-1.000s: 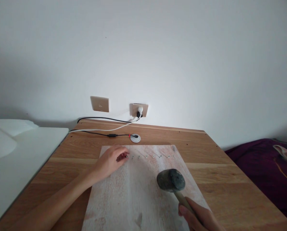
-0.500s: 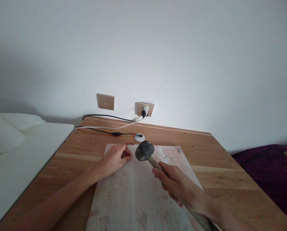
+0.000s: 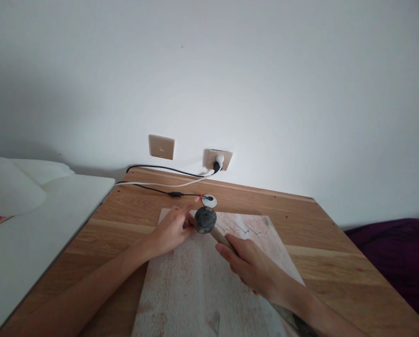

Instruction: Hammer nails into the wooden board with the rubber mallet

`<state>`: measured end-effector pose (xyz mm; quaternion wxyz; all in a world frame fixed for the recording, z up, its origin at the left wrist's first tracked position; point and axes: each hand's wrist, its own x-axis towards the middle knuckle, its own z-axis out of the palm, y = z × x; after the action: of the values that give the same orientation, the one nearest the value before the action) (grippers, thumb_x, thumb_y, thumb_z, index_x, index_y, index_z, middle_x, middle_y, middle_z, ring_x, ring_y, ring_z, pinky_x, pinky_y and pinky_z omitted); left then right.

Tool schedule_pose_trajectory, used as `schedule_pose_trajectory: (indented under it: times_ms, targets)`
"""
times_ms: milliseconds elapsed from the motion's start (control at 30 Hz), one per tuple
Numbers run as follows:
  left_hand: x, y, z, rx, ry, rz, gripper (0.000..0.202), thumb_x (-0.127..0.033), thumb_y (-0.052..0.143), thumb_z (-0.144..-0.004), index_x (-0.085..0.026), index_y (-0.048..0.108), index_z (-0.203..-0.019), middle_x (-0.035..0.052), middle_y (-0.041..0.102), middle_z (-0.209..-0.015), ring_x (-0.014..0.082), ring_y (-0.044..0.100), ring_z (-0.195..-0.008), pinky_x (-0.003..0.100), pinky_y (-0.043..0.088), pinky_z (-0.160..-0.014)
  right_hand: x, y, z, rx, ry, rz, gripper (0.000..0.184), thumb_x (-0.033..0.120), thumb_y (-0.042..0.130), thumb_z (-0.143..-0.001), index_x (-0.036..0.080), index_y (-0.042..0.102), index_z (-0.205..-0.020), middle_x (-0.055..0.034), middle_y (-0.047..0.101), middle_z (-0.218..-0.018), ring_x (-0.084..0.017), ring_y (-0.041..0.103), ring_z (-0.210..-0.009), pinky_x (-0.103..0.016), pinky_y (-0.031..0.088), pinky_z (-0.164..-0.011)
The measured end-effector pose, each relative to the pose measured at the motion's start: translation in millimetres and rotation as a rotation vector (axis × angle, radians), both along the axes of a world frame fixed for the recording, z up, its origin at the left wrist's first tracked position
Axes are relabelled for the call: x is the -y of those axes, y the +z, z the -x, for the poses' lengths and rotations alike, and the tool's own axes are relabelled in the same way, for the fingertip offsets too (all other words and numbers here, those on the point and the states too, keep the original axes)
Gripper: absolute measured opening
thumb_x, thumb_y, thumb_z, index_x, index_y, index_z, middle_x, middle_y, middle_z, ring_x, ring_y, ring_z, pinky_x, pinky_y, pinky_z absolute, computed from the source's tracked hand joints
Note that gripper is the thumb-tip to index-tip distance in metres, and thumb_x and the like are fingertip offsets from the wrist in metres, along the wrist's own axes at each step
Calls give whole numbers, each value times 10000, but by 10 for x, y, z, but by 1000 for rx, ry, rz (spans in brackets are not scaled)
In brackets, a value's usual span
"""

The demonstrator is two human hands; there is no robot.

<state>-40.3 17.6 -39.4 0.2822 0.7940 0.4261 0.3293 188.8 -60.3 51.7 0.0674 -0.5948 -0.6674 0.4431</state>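
Observation:
My right hand [image 3: 246, 262] grips the wooden handle of a mallet [image 3: 205, 220] with a rounded dark head. The mallet's head hangs over the upper part of a whitewashed wooden board [image 3: 181, 290], right by the fingertips of my left hand [image 3: 172, 230]. My left thumb and a finger pinch a small nail at the board, index finger stretched up; the mallet's head now hides the nail and those fingertips. To the right, several nails [image 3: 246, 232] stand in a row in the board.
The board lies on a wooden table [image 3: 328, 276] against a white wall. Behind it are a round cable grommet [image 3: 209, 201], cables [image 3: 153, 184] and a socket with a plug [image 3: 219, 161]. A white surface [image 3: 72, 206] borders the left; purple cloth [image 3: 395, 252] lies at right.
The mallet's head has shifted slightly left and now covers the left fingertips and the nail. My left index finger points higher. The whole view has shifted a little.

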Motion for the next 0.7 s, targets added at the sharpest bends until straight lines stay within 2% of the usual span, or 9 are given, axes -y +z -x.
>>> schedule_pose_trajectory:
  times_ms: [167, 333, 400, 567, 700]
  targets:
    - [4, -8, 9, 17, -12, 1, 760, -144, 721, -841, -239, 475, -1554, 49, 803, -1060, 271, 738, -1067, 429, 543, -1030, 10, -70, -26, 16, 41, -98, 358, 449, 399, -1086, 267, 408, -778, 76, 454, -619, -103, 458, -516, -265, 288, -514]
    - [21, 47, 14, 102, -89, -52, 785, -118, 746, -777, -238, 525, -1520, 102, 685, -1414, 310, 649, -1284, 470, 507, -1118, 21, -168, -21, 23, 65, -140, 355, 441, 414, -1081, 264, 428, -773, 67, 463, -602, -126, 466, -554, -283, 287, -539]
    - [23, 57, 8, 128, -104, -64, 763, -95, 754, -763, -242, 559, -1486, 98, 647, -1472, 311, 622, -1328, 465, 486, -1147, 19, -173, -10, 13, 56, -120, 352, 445, 413, -1082, 262, 432, -781, 69, 472, -603, -118, 476, -536, -269, 286, -515]
    - [19, 36, -12, 91, -59, -38, 655, -43, 729, -766, -230, 624, -1385, 91, 706, -1382, 287, 670, -1250, 436, 521, -1095, 35, -145, 21, -7, 2, -34, 332, 417, 411, -1088, 259, 421, -797, 89, 469, -630, -64, 440, -417, -232, 256, -428]
    - [16, 15, -11, 63, -49, -21, 653, -41, 724, -778, -213, 615, -1398, 98, 747, -1296, 283, 710, -1165, 410, 556, -1025, 68, -158, 40, -32, -42, 30, 331, 439, 405, -1096, 259, 422, -819, 92, 467, -650, -45, 420, -384, -201, 240, -371]
